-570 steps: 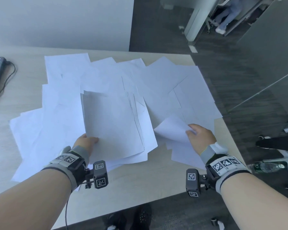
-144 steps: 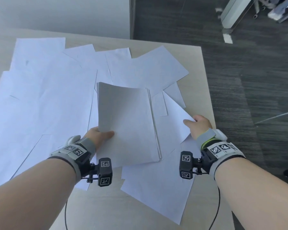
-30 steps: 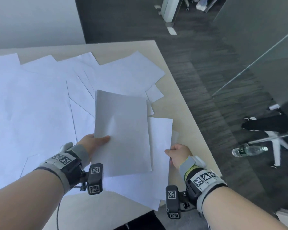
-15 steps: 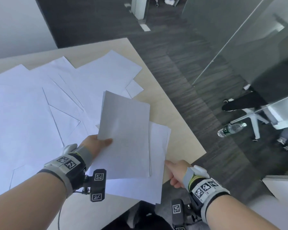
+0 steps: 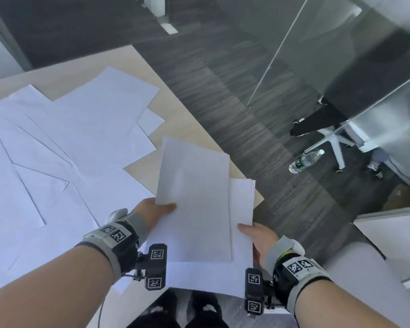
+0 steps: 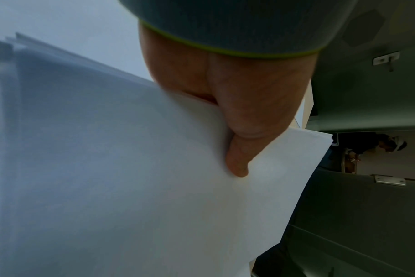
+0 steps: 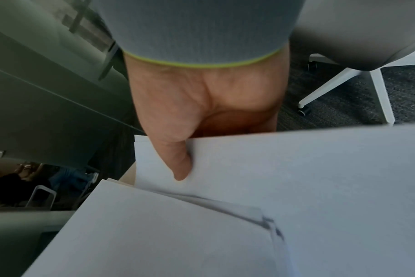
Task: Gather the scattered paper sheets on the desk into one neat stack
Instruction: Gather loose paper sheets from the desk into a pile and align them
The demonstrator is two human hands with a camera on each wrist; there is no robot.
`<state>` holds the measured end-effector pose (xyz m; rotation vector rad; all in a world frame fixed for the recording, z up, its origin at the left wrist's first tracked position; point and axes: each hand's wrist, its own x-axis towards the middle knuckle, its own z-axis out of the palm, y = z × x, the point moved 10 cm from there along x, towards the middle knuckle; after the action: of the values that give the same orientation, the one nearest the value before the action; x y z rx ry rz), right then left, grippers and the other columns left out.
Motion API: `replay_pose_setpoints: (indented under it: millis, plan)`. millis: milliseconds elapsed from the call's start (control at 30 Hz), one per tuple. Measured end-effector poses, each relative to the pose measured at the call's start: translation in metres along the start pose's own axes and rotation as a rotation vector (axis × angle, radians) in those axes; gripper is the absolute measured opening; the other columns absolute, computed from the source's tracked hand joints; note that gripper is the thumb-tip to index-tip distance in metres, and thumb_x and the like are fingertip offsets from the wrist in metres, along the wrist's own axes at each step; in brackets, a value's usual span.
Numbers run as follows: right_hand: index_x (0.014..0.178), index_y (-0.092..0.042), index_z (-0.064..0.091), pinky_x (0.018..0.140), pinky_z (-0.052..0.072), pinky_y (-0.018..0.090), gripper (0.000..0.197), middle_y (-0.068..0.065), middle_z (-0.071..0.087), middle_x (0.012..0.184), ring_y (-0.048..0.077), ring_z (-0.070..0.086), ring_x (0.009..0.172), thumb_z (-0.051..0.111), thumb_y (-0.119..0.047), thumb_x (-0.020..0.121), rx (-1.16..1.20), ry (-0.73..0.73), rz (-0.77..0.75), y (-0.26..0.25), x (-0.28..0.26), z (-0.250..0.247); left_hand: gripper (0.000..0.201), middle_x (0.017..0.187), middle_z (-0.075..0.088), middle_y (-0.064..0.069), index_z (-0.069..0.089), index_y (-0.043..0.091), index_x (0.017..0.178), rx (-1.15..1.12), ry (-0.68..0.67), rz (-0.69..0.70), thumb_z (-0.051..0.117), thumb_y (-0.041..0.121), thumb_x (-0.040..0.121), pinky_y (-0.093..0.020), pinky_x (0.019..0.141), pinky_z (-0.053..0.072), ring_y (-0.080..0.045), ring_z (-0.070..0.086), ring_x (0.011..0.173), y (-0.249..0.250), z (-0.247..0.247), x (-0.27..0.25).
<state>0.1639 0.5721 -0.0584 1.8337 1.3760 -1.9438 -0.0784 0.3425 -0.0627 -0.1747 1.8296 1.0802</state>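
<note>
A: Count of hands and what each has?

B: Two. The left hand (image 5: 155,211) pinches the collected stack (image 5: 194,204) at its near left edge, thumb (image 6: 237,161) on top; fingers beneath are hidden. The right hand (image 5: 258,237) pinches a second bundle of sheets (image 5: 240,209) on its right edge, thumb (image 7: 180,168) lying over the top sheet. That bundle sits under and to the right of the stack, sticking out on the right and near sides.

A: Sheets per bundle?

B: Cannot count. Several layered edges show in both wrist views, blurred.

A: Where is all this?

B: Over the near right corner of the desk (image 5: 182,119), partly past its edge.

A: Loose paper left?

B: Overlapping loose sheets (image 5: 81,129) cover the desk's left and far part; at least six outlines, true number unclear, cut off at the left border.

A: Off the desk?

B: One water bottle (image 5: 305,160) lying on the floor at right, beside one white chair base (image 5: 334,143), partly hidden by a glass partition (image 5: 341,55).
</note>
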Motion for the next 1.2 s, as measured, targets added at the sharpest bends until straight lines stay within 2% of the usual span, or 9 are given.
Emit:
replay_pose_setpoints:
  millis: [133,267,433,567,733,900,1033,1133,1200]
  plan:
    - [0.106,-0.011,0.07,0.074,0.054,0.033,0.015,0.005,0.071,0.09,0.027,0.067,0.085,0.063,-0.008,0.094,-0.268,0.106,-0.133,-0.018,0.008,-0.024,0.035,0.091,0.08,-0.006,0.073,0.021,0.094,0.04,0.07,0.017,0.081,0.046,0.07,-0.049,0.096,0.057,-0.033,0.075,0.089,0.001,-0.004,-0.001]
    - [0.098,-0.02,0.07,0.079,0.055,0.037,0.017,0.001,0.07,0.082,0.028,0.066,0.079,0.057,-0.012,0.093,-0.403,0.252,-0.231,-0.039,0.016,-0.061,0.024,0.104,0.074,-0.013,0.066,0.013,0.111,0.063,0.151,0.03,0.07,0.03,0.094,-0.039,0.086,0.052,-0.032,0.069,0.091,0.001,-0.024,0.002]
    - [0.091,-0.015,0.065,0.067,0.048,0.035,0.013,0.01,0.065,0.077,0.028,0.058,0.067,0.053,-0.015,0.095,-0.167,0.404,-0.28,-0.054,0.025,-0.118,0.026,0.107,0.07,-0.013,0.064,0.013,0.119,0.102,0.226,0.002,0.067,0.026,0.097,-0.036,0.086,0.047,-0.032,0.065,0.095,-0.011,-0.049,0.002]
    - [0.096,-0.014,0.066,0.088,0.056,0.056,0.007,0.014,0.072,0.098,0.03,0.067,0.084,0.06,-0.012,0.095,0.035,0.321,-0.266,-0.054,0.037,-0.137,0.032,0.109,0.073,-0.013,0.066,0.011,0.121,0.083,0.225,-0.029,0.069,0.028,0.095,-0.044,0.097,0.052,-0.034,0.069,0.099,-0.025,-0.041,-0.004]
    - [0.1,-0.016,0.072,0.084,0.056,0.045,0.017,0.011,0.076,0.092,0.03,0.069,0.083,0.059,-0.006,0.096,-0.076,0.098,-0.29,-0.064,0.036,-0.084,0.03,0.108,0.074,-0.013,0.066,0.015,0.122,0.093,0.177,-0.032,0.069,0.027,0.095,-0.05,0.103,0.051,-0.036,0.07,0.102,-0.027,-0.015,-0.014]
    - [0.088,-0.025,0.074,0.091,0.057,0.053,0.019,0.007,0.077,0.096,0.034,0.071,0.094,0.063,-0.01,0.089,-0.324,-0.09,-0.316,-0.058,0.03,0.001,0.037,0.09,0.073,-0.003,0.066,0.012,0.112,0.012,0.165,0.005,0.057,0.046,0.101,-0.032,0.08,0.053,-0.025,0.07,0.084,-0.023,0.007,-0.025]
    - [0.09,-0.023,0.074,0.09,0.058,0.05,0.016,0.004,0.078,0.095,0.03,0.073,0.093,0.064,-0.011,0.089,-0.39,-0.225,-0.336,-0.049,0.021,0.049,0.03,0.1,0.077,-0.004,0.071,0.019,0.109,0.044,0.126,0.043,0.072,0.044,0.092,-0.044,0.097,0.056,-0.029,0.074,0.093,-0.022,0.022,-0.036]
    - [0.09,-0.026,0.072,0.083,0.06,0.04,0.01,0.0,0.078,0.09,0.024,0.073,0.087,0.067,-0.016,0.09,-0.414,-0.227,-0.38,-0.052,0.013,0.055,0.022,0.101,0.076,-0.004,0.068,0.023,0.111,0.125,0.153,0.049,0.072,0.031,0.092,-0.042,0.094,0.056,-0.028,0.072,0.094,-0.021,0.02,-0.042]
    - [0.092,-0.027,0.07,0.075,0.057,0.033,0.006,-0.004,0.076,0.09,0.02,0.072,0.084,0.069,-0.021,0.09,-0.421,-0.16,-0.434,-0.061,0.013,0.044,0.01,0.095,0.074,0.0,0.067,0.027,0.103,0.151,0.19,0.081,0.069,0.031,0.094,-0.033,0.083,0.055,-0.025,0.07,0.088,-0.013,0.016,-0.046]
